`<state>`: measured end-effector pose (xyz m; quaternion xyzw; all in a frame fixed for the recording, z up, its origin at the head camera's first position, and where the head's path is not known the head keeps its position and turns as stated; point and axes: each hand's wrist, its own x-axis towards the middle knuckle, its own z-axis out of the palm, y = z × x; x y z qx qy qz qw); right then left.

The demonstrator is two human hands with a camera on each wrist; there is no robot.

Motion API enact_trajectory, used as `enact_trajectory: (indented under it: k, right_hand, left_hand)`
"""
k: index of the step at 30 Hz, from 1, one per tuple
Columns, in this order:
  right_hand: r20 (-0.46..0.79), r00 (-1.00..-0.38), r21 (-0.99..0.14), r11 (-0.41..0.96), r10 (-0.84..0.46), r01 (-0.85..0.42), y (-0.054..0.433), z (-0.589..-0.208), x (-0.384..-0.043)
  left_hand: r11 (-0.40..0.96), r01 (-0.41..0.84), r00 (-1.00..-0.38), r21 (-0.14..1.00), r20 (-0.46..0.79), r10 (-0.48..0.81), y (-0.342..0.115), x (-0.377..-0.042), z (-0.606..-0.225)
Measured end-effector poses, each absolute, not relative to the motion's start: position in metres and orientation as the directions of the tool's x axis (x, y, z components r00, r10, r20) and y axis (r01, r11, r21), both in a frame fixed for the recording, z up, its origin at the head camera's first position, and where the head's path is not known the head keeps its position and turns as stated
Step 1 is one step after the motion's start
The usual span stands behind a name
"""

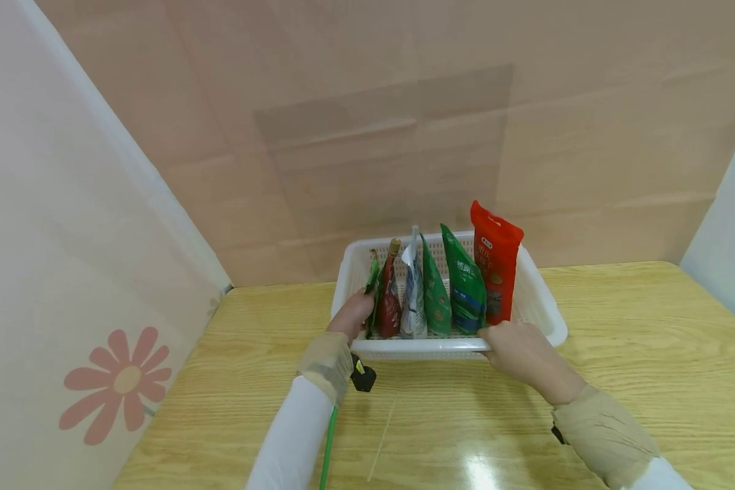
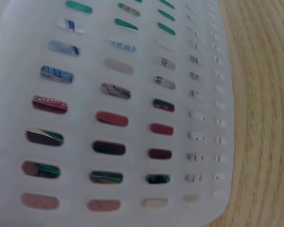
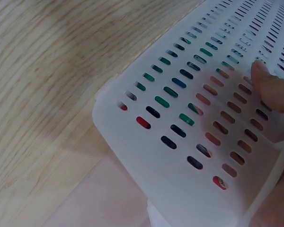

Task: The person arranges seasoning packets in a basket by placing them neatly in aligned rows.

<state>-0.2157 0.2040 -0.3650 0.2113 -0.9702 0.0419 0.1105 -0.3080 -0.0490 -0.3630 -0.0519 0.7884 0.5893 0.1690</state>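
Observation:
A white plastic basket [image 1: 542,299] with slotted walls stands on the table and holds a row of upright packets. My left hand [image 1: 354,314] reaches over its front left corner and holds the leftmost dark green packet [image 1: 373,272]; the fingertips are partly hidden. Through the slots in the left wrist view, bits of skin and green show behind the basket wall [image 2: 9,118]. My right hand [image 1: 520,350] grips the front rim at the right, its thumb [image 3: 270,85] outside the wall. Nearest to it inside stands a tall red packet [image 1: 496,265].
Between the outer packets stand a dark red packet [image 1: 389,299], a white-and-blue packet [image 1: 413,299], a green packet [image 1: 436,296] and a green-and-blue packet [image 1: 465,286]. A brown backdrop [image 1: 373,150] rises behind the basket. A green cable [image 1: 329,442] runs along the left forearm.

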Motion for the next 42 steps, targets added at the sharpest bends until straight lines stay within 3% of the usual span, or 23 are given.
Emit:
enact_trajectory:
  k: [7, 21, 29, 42]
  right_hand:
    - [0.233, -0.883, -0.029, 0.905, -0.407, -0.425, 0.203, -0.366, -0.217]
    - [0.232, -0.883, -0.025, 0.905, -0.409, -0.425, 0.203, -0.368, -0.216]
    - [0.255, -0.877, -0.029, 0.903, -0.408, -0.429, 0.204, -0.367, -0.215]
    - [0.266, -0.871, -0.027, 0.900, -0.413, -0.435, 0.204, -0.369, -0.215]
  left_hand:
    - [0.377, -0.261, -0.939, 0.889, -0.324, 0.114, -0.050, -0.307, -0.363]
    - [0.319, -0.317, -0.931, 0.893, -0.358, 0.078, -0.053, -0.304, -0.360]
    - [0.457, -0.145, -0.978, 0.877, -0.198, 0.070, -0.055, -0.294, -0.350]
    - [0.455, -0.055, -0.982, 0.889, -0.130, 0.134, -0.051, -0.283, -0.353]
